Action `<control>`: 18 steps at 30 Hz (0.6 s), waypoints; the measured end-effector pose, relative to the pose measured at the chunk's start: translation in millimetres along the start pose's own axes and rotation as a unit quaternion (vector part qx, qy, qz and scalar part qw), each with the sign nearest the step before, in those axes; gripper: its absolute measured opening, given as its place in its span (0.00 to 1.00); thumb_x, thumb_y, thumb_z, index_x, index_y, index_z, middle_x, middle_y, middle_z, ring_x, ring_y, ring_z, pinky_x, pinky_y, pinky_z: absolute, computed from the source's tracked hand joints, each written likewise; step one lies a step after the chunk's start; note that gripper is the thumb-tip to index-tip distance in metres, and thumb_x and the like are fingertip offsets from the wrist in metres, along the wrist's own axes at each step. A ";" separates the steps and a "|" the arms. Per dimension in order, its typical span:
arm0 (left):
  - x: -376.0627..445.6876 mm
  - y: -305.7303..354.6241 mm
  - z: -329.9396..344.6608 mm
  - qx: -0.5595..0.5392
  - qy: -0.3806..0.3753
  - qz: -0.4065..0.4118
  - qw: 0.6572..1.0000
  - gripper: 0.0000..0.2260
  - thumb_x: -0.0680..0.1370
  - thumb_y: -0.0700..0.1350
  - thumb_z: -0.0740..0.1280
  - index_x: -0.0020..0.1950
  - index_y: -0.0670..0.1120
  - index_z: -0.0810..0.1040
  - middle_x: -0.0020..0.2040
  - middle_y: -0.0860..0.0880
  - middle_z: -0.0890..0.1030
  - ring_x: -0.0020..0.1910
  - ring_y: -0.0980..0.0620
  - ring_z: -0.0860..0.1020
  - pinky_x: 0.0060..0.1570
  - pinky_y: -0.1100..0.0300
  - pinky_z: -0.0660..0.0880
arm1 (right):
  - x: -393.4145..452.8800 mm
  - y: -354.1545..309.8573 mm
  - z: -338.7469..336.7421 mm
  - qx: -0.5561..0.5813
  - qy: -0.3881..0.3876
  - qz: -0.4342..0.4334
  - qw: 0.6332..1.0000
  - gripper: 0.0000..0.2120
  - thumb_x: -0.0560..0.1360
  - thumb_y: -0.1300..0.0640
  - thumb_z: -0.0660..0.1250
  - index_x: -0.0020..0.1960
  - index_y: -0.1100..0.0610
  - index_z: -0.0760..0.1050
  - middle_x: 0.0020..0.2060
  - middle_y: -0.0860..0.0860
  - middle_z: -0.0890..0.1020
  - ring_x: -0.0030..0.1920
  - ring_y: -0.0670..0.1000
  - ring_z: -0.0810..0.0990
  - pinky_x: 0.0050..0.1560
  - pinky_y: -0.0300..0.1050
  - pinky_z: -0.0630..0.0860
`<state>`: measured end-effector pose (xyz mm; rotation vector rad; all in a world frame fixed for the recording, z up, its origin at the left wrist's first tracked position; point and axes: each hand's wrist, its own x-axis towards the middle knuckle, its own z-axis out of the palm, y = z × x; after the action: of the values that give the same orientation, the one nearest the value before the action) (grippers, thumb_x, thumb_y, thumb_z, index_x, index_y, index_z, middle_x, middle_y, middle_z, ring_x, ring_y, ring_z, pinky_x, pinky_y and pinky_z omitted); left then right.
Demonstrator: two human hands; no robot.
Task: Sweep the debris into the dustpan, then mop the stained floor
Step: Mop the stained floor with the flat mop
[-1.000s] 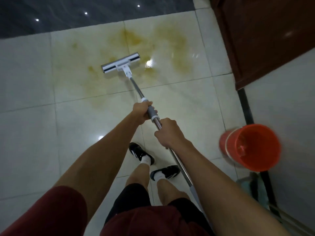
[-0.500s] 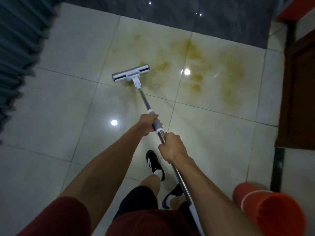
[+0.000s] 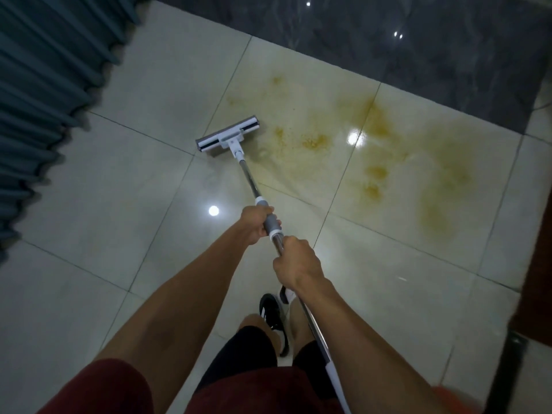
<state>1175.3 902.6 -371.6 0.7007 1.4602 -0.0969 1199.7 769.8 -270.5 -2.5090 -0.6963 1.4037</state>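
A flat mop with a white and grey head (image 3: pixel 227 137) rests on the pale tiled floor (image 3: pixel 125 204), at the left edge of a wide yellow-brown stain (image 3: pixel 379 150). Its metal pole (image 3: pixel 250 180) runs back toward me. My left hand (image 3: pixel 255 224) is wrapped around the grey grip of the pole. My right hand (image 3: pixel 297 264) holds the pole just behind it, closer to my body. The tiles left of the mop head look wet and free of stain. No dustpan or debris is in view.
A blue-grey pleated curtain (image 3: pixel 44 94) hangs along the left. Dark marble flooring (image 3: pixel 418 40) borders the far side. A dark wooden door or cabinet (image 3: pixel 537 264) stands at the right edge. An orange object (image 3: pixel 445 395) peeks in at the bottom right. My shoes (image 3: pixel 273 315) are below the pole.
The view has swung left, so the curtain came in and the orange bucket slid almost out of frame. The mop head has moved to the stain's left edge.
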 end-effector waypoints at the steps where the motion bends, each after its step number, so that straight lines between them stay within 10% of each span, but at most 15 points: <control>1: 5.9 11.2 3.0 -0.004 0.003 0.003 1.000 0.03 0.81 0.35 0.65 0.51 0.36 0.73 0.42 0.39 0.77 0.37 0.43 0.79 0.43 0.47 0.81 | 11.8 -4.9 -7.6 -0.004 0.001 -0.006 1.000 0.12 0.76 0.61 0.64 0.59 0.58 0.75 0.46 0.54 0.75 0.40 0.55 0.76 0.35 0.42 0.70; 18: 103.4 162.9 -56.1 -0.082 0.012 -0.036 0.996 0.05 0.79 0.34 0.67 0.53 0.34 0.74 0.43 0.37 0.79 0.36 0.40 0.80 0.35 0.47 0.80 | 137.5 -149.8 -41.2 -0.035 -0.011 0.004 0.999 0.11 0.77 0.62 0.65 0.59 0.58 0.74 0.43 0.51 0.74 0.37 0.53 0.74 0.30 0.39 0.64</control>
<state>1217.7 1096.3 -403.6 0.5181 1.4982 -0.0234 1249.0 969.7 -295.9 -2.5545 -0.7524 1.4368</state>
